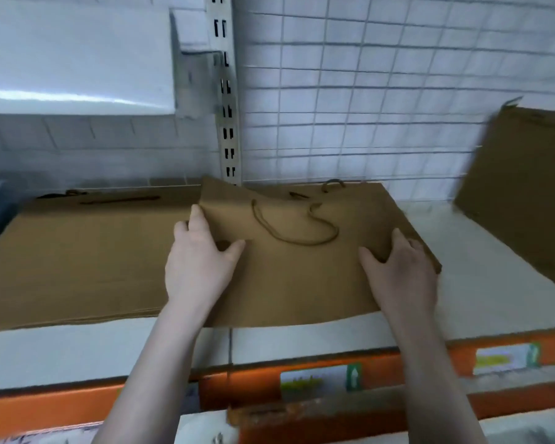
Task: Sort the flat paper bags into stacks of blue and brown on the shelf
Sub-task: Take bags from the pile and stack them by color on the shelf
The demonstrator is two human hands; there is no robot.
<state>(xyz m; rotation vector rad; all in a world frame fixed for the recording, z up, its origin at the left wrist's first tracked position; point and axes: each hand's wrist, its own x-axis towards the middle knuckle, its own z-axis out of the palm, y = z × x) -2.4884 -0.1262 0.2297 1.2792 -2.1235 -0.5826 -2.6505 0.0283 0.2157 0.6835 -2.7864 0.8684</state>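
A flat brown paper bag (302,283) with a cord handle lies in the middle of the white shelf (478,283). My left hand (196,264) grips the bag's left edge, fingers under it and thumb on top, lifting its far left corner a little. My right hand (401,274) grips the right edge the same way. A stack of larger brown flat bags (71,267) lies to the left, partly beneath the held bag. No blue bag is in view.
More brown bags (519,203) lean against the wire grid back panel (382,107) at the right. An orange rail (334,376) with labels runs along the shelf's front. A metal upright (226,100) stands behind the bags, and a white shelf (74,59) hangs upper left.
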